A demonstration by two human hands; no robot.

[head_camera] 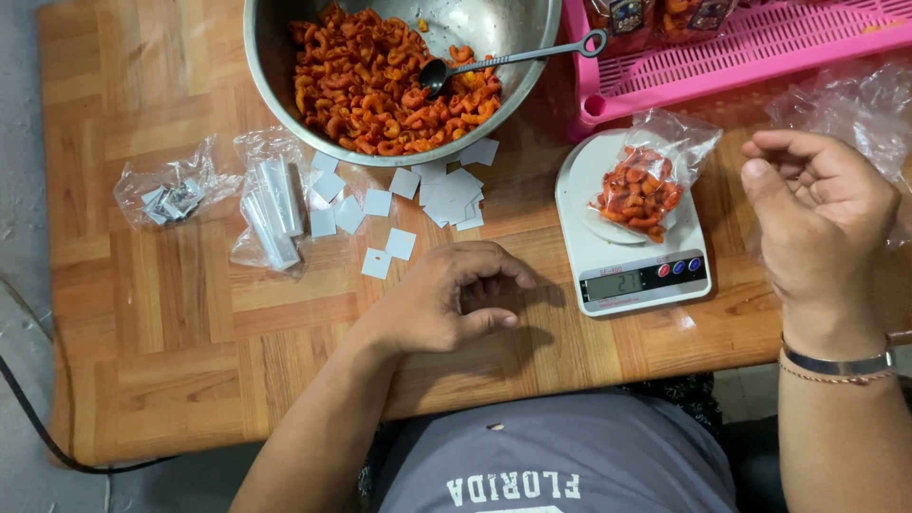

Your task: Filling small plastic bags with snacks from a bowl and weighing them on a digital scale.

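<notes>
Crowding the wooden table [190, 313] are a steel bowl of orange pasta [380, 85], white paper squares [399, 243] and a white scale [632, 256] bearing a clear snack bag [641, 185]; left hand [446, 299] curled, empty; right hand [822, 214] loosely open.

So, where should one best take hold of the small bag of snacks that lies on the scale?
Probably at the loose, crumpled open top of the plastic bag, coming from the right hand side. The snacks fill its lower left part; the empty film points up and right, so pinching there should crush nothing on the white scale.

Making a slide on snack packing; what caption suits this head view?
Snack bag on scale beside bowl; left hand rests on table, right hand raised empty.
</notes>
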